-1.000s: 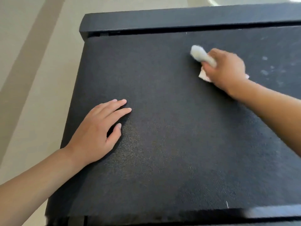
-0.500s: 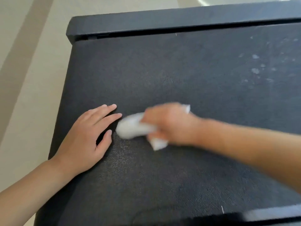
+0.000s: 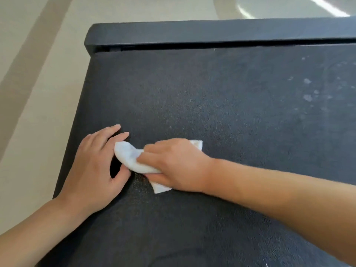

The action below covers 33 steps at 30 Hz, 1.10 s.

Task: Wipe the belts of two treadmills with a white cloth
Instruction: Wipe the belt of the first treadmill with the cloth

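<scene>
A black textured treadmill belt [image 3: 221,105] fills most of the view. My right hand [image 3: 177,164] presses a crumpled white cloth [image 3: 129,158] onto the belt at centre left, fingers closed over it. One cloth corner pokes out past my knuckles, another below my thumb. My left hand [image 3: 96,170] lies flat on the belt near its left edge, fingers spread, and the cloth's left end touches its fingers. Pale dusty spots [image 3: 308,97] mark the belt at the far right.
A dark plastic end cover [image 3: 192,33] runs across the far end of the belt, with a narrow gap under it. Beige floor with a darker stripe [image 3: 28,74] lies to the left and beyond the treadmill.
My right hand swept the cloth from the belt's upper right down and left until it met my left hand. My left hand stayed planted on the belt.
</scene>
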Tool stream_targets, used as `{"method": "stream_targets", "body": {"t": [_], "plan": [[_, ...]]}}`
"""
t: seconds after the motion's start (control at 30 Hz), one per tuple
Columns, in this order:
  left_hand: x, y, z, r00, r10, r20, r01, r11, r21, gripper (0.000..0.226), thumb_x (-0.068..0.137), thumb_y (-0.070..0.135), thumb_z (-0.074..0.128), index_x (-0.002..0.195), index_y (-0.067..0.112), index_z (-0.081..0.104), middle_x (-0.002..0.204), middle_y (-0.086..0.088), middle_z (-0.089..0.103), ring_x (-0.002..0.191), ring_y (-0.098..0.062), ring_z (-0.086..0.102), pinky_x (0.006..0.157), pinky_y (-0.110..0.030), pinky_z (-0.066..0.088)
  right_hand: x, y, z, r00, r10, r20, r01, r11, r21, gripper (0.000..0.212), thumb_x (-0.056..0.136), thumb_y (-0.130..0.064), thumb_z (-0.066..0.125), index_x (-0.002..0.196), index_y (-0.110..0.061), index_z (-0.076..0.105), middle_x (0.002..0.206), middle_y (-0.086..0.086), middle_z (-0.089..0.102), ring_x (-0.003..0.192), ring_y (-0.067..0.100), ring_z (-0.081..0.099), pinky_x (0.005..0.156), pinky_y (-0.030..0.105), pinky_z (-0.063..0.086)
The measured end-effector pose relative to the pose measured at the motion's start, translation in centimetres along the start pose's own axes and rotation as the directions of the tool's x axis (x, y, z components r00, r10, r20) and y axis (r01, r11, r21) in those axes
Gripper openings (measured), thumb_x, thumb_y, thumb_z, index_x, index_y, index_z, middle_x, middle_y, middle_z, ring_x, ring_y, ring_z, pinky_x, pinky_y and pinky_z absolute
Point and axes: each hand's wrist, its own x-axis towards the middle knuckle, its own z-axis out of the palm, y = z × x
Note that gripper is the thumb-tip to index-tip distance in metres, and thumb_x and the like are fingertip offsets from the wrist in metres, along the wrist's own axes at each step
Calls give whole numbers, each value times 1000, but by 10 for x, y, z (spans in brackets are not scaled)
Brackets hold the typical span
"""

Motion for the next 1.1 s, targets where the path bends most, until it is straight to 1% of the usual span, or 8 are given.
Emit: {"method": "stream_targets", "body": {"t": [0.1, 0.27, 0.4, 0.53, 0.63, 0.73, 0.87, 1.1], "plan": [[-1, 2, 0, 1000, -3, -7, 3, 1000, 2, 62, 91, 40, 49, 145, 10, 58, 155, -6, 49, 144, -27, 42, 124, -43, 27, -3, 76, -34, 942, 291, -167, -314, 940, -134, 23, 94, -35, 57, 101, -15, 65, 94, 1, 65, 88, 30, 65, 67, 37, 48], [-2, 1, -1, 1000, -22, -4, 22, 1000, 2, 61, 92, 42, 47, 145, 13, 57, 156, -6, 48, 145, -29, 43, 120, -58, 33, -36, 188, -102, 407, 770, -491, -911, 381, -157, 26, 99, -36, 44, 109, -14, 54, 101, 13, 66, 91, 40, 60, 70, 38, 40], [8, 2, -1, 1000, -18, -14, 19, 994, 112, 54, 91, 41, 47, 132, 10, 64, 138, -14, 58, 125, -40, 53, 107, -58, 43, -42, 85, -48, 672, 660, -337, -733, 659, -169, 23, 94, -40, 53, 92, -17, 52, 85, -3, 56, 81, 30, 58, 67, 40, 46], [50, 12, 2, 999, 23, -35, -20, 997, 78, 37, 90, 37, 51, 117, 14, 64, 116, -10, 55, 106, -36, 50, 91, -53, 47, -81, -72, -1, 980, 192, 58, -189, 981, -51, 19, 90, -33, 61, 101, -17, 64, 87, -4, 52, 72, 20, 45, 60, 33, 37], [69, 23, 21, 982, 189, -17, -188, 982, 26, 44, 93, 34, 47, 129, 15, 64, 134, -8, 57, 124, -38, 52, 104, -59, 41, -110, -96, 3, 968, -74, 241, 83, 996, -30, 19, 97, -28, 58, 111, -18, 63, 90, -3, 46, 72, 19, 33, 62, 30, 28], [67, 47, 35, 956, 287, 65, -287, 958, -9, 49, 95, 39, 46, 138, 20, 62, 148, -4, 54, 140, -35, 46, 113, -66, 33, -127, -10, -35, 945, 323, -53, -327, 924, -196, 25, 98, -37, 57, 107, -15, 63, 92, -4, 53, 79, 26, 55, 66, 34, 40], [59, 55, 37, 931, 358, 66, -351, 931, -100, 47, 97, 36, 48, 140, 25, 63, 152, 3, 54, 146, -27, 44, 121, -61, 27, -154, 67, -79, 416, 814, -404, -909, 363, -205, 24, 102, -40, 51, 94, -22, 38, 91, -3, 49, 86, 38, 59, 64, 39, 35], [63, 51, 34, 934, 355, 30, -345, 924, -166, 42, 95, 26, 51, 133, 26, 68, 147, 6, 59, 140, -24, 50, 120, -53, 29, -71, -108, 11, 913, 406, 45, -401, 912, -81, 24, 91, -33, 55, 104, -13, 61, 92, 4, 56, 73, 29, 51, 60, 38, 42]]}}
